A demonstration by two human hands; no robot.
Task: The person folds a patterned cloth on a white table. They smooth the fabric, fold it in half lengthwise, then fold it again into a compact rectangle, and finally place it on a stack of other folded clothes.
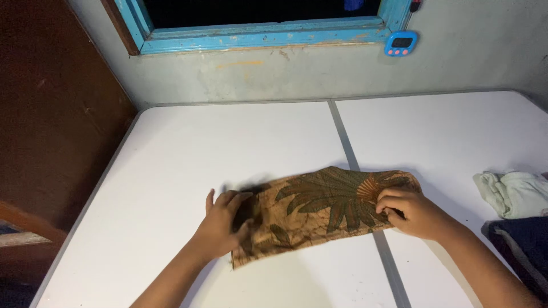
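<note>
A brown cloth with a dark leaf print (325, 208) is lying folded into a long strip near the front middle of the white table (228, 154), crossing the grey seam (342, 142) that is running between the table's two halves. The left hand (225, 225) is gripping the strip's left end, fingers curling over the edge and the thumb pressing from below, with that end blurring slightly. The right hand (411, 212) is pinching the right end, fingers bunching on top of the fabric. Off to the right, well apart from the strip, a pale green cloth (514, 193) is sitting crumpled near the table's edge, and a dark blue garment (525, 245) is lying just in front of it, reaching the picture's border. The broad white surface behind and to the left of the strip is offering open room. The table's left edge is running close beside a brown wooden panel (51, 114), while its far edge is meeting a grey wall (274, 74) under a blue window frame (257, 34), where a small blue timer (401, 43) is hanging.
</note>
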